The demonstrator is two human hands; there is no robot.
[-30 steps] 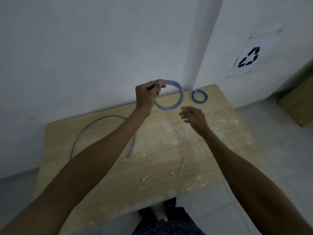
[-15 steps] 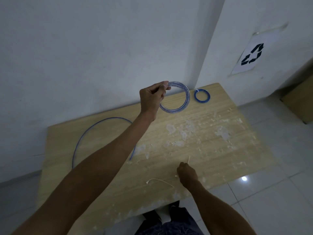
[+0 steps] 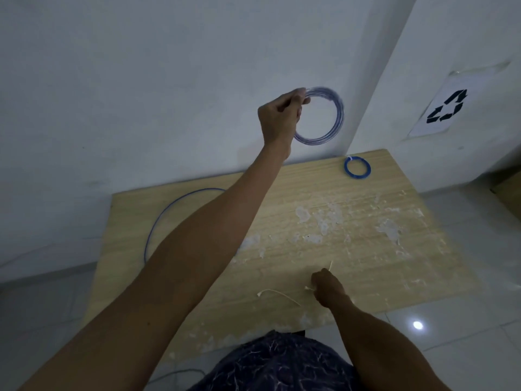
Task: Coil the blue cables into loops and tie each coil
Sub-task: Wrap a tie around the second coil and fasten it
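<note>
Two hands work apart in the head view: the left hand (image 3: 280,117) pinches the coiled blue cable (image 3: 340,114) at its top, high over the far edge of the bench (image 3: 366,235), with the ring upright and facing the person. The right hand (image 3: 328,287), low at the near edge, grips a white tie (image 3: 330,265). The coiled blue cable lies ahead of this hand and well above it.

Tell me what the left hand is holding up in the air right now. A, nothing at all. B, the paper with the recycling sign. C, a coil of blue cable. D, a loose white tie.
C: the left hand pinches the coil of blue cable up in front of the wall, while the right hand is down at the table, pinching a white tie.
</note>
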